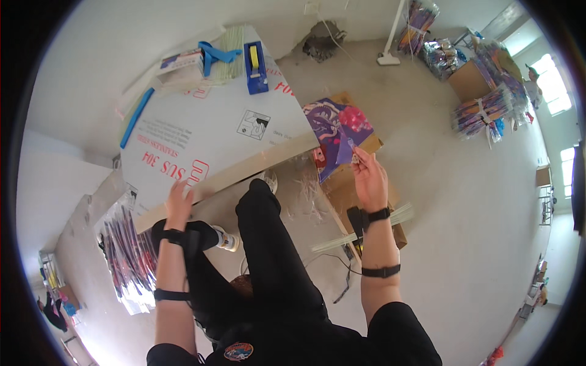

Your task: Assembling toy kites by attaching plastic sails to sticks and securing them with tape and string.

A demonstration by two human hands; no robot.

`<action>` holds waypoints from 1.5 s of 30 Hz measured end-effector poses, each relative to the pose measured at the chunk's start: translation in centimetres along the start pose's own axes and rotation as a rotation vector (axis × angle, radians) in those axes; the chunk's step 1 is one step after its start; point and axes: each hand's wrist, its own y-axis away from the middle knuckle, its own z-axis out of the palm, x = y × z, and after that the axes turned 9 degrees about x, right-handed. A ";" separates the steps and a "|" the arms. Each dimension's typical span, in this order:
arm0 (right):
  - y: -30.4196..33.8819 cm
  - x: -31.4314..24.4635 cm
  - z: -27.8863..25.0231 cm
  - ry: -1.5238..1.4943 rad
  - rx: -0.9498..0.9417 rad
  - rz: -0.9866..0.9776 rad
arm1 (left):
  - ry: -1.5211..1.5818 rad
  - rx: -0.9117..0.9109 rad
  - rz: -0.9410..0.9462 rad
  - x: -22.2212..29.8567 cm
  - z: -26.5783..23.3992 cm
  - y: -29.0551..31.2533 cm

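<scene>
Purple kite sheet (334, 131) pinched by right hand (368, 180); left hand (179, 204) apparently flat on board (207, 131).

bright daylight from windows (552, 85), fisheye-bent edges, dark rim.

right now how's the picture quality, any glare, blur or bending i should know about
Head view: the windows at right are blown out to white; the fisheye bends the edge of the white sheet-covered table and darkens the corners; the left hand on the table edge is slightly smeared, while the right hand pinching the purple kite reads fairly sharp.
</scene>
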 end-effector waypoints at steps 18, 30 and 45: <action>25.3 -1.3 20.2 0.233 -0.697 -0.141 | 1.237 0.098 -0.168 15.2 -24.3 6.8; 28.3 4.4 27.4 0.266 -0.750 -0.112 | 2.573 0.583 -0.610 2.9 -35.6 17.4; 27.4 6.9 30.5 0.326 -0.594 -0.139 | 2.633 0.613 -0.583 -3.1 -38.2 12.5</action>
